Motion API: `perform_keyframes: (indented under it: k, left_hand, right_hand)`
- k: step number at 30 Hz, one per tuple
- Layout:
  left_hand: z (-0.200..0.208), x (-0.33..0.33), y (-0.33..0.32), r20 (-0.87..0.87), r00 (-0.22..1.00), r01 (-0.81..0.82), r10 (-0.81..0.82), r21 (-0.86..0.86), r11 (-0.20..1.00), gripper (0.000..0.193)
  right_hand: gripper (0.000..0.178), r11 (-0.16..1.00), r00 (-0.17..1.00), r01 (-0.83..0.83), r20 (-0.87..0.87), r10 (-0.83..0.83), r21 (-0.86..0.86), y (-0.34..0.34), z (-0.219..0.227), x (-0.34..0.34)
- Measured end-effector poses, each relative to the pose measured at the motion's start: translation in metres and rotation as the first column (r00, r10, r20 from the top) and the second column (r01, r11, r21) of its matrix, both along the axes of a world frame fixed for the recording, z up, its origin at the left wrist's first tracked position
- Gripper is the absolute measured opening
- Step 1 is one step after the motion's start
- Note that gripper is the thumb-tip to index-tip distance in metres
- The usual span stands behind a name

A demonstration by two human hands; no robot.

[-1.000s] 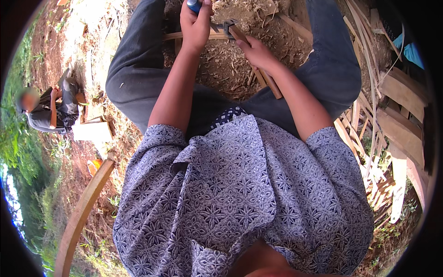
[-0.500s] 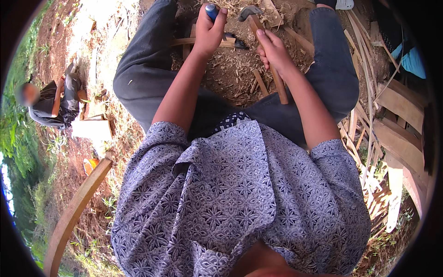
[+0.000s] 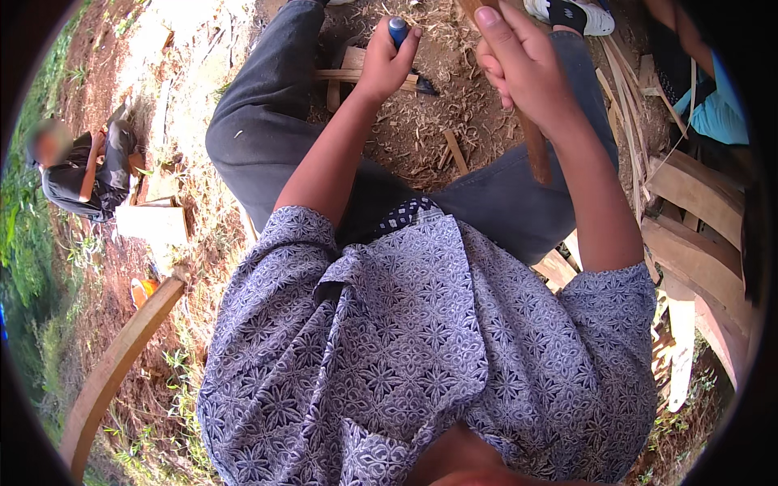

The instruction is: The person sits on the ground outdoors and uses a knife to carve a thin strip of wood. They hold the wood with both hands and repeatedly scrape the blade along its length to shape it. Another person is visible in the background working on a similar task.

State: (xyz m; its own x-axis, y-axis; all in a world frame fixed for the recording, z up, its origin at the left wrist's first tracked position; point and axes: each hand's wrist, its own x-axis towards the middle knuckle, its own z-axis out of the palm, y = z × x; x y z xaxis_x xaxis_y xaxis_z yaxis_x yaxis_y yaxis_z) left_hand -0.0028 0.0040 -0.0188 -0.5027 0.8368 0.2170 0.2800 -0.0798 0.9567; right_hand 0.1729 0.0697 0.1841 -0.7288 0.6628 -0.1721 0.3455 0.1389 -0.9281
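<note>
My left hand [image 3: 382, 71] is closed around a chisel [image 3: 397, 31] with a blue handle and a metal cap on its top end. Its blade is hidden below my fist. Just under that hand lies a strip of wood [image 3: 340, 75], with a dark object [image 3: 425, 87] at its right end. My right hand [image 3: 525, 71], raised to the right, grips the wooden handle of a hammer [image 3: 535, 154]. The hammer's head is outside the picture's upper edge.
Wood shavings [image 3: 425, 134] cover the ground between my legs, with a loose stick [image 3: 456, 151] among them. Curved planks [image 3: 697, 194] and thin strips are piled at right, near a person in turquoise [image 3: 721, 113]. A curved beam [image 3: 121, 364] and another seated person [image 3: 73, 174] are at left.
My right hand has risen with the hammer and moved right, looking larger; the hammer's head has left the picture. My left hand, still gripping the chisel, appears slightly farther right and lower.
</note>
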Motion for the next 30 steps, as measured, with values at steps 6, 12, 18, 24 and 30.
perform_keyframes:
  k: [6, 12, 18, 24, 30]
  left_hand:
    - [-0.005, 0.005, 0.003, 0.089, 0.996, 0.016, -0.016, -0.003, 1.000, 0.030]
    - [-0.001, 0.005, -0.004, 0.133, 0.991, 0.027, -0.029, 0.012, 1.000, 0.028]
    - [0.001, 0.009, -0.022, 0.232, 0.963, 0.127, -0.134, 0.046, 0.991, 0.018]
    - [0.025, 0.019, -0.068, 0.324, 0.920, 0.248, -0.222, -0.044, 0.968, 0.017]
    - [0.020, 0.024, -0.106, -0.039, 0.829, 0.545, -0.558, -0.164, 0.822, 0.017]
  right_hand:
    - [0.047, 0.999, 0.983, -0.035, 0.178, 0.038, -0.019, 0.002, -0.026, 0.003]
    - [0.046, 0.934, 0.971, 0.236, 0.029, -0.237, -0.268, -0.010, -0.087, 0.008]
    - [0.044, 0.937, 0.930, 0.140, 0.367, -0.014, -0.320, -0.038, -0.187, 0.012]
    - [0.047, 0.938, 0.920, 0.168, 0.390, -0.039, -0.302, -0.038, -0.217, 0.014]
    - [0.050, 0.967, 0.907, 0.140, 0.420, -0.040, -0.211, -0.030, -0.233, 0.014]
